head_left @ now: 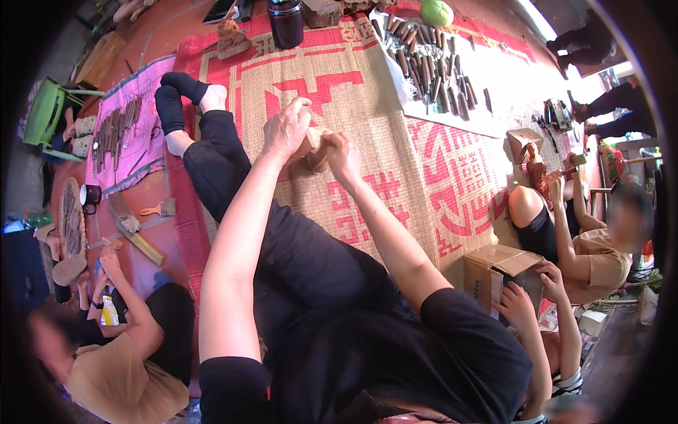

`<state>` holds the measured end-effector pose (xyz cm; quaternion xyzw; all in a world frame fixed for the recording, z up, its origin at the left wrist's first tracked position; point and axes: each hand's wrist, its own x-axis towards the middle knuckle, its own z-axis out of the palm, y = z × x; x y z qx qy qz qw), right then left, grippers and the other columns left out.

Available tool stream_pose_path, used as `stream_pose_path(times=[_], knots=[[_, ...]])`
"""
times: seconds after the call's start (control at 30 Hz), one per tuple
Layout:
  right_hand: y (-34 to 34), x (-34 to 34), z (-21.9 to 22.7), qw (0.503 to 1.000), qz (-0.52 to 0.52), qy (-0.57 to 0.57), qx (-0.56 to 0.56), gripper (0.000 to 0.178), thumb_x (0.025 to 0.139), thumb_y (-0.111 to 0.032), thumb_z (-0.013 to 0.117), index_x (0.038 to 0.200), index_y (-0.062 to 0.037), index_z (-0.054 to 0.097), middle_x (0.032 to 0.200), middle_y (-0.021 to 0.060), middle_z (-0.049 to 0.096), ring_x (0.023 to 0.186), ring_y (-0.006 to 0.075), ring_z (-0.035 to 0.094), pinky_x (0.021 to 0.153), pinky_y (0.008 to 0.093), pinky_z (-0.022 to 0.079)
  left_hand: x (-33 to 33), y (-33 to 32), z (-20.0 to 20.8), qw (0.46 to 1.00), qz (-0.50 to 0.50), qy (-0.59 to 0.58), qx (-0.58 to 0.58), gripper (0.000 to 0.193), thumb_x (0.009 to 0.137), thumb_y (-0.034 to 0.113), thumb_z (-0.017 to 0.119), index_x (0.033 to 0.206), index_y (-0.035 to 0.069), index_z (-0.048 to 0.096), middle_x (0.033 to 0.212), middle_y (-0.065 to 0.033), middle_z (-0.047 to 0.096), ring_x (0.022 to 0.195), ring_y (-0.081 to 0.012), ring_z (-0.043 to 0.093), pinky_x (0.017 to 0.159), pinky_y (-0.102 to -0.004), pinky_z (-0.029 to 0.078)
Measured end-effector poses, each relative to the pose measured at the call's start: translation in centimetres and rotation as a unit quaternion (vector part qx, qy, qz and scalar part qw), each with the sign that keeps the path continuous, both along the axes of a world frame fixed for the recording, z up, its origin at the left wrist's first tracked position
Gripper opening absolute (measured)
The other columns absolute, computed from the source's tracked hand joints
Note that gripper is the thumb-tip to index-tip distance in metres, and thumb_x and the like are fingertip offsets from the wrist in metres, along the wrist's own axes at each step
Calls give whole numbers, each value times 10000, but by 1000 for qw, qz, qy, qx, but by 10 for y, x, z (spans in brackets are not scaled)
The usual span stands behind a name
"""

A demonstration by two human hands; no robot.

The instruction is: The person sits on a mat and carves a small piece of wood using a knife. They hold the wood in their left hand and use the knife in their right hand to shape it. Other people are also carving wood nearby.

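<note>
Black cloth shirt [402, 353] nearest, cut off below; over the tan-and-red woven mat [385, 159], left hand [286, 133] and right hand [342, 158] clasp a light-brown wooden block [308, 148], fingers curled against it, tips partly hidden.

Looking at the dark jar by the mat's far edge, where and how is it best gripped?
The dark jar is probably best wrapped around mid-body, coming from the near side: it looks upright and cylindrical, with a wood carving to its left and a wood chunk to its right.
</note>
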<state>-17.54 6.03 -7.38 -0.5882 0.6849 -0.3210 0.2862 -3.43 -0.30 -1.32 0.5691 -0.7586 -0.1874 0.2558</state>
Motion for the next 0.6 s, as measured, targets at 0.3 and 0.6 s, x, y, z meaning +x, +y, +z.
stream_pose_path(times=[0.3, 0.6], knots=[[-13, -11, -51, 995, -65, 18, -69, 254, 832, -63, 524, 1043, -41, 664, 996, 134, 627, 917, 320, 618, 800, 392, 484, -6, 2, 3, 1000, -11, 10, -1, 245, 870, 186, 446, 1066, 144, 586, 885, -144, 662, 744, -343, 648, 682, -444, 512], [7, 10, -4, 998, -42, -25, -42, 304, 794, -48, 516, 1061, -42, 660, 983, 161, 612, 930, 340, 606, 833, 398, 470, 2, 4, 4, 1000, -7, 12, 20, 257, 863, 213, 441, 1068, 165, 588, 813, -163, 665, 764, -347, 650, 689, -462, 501]])
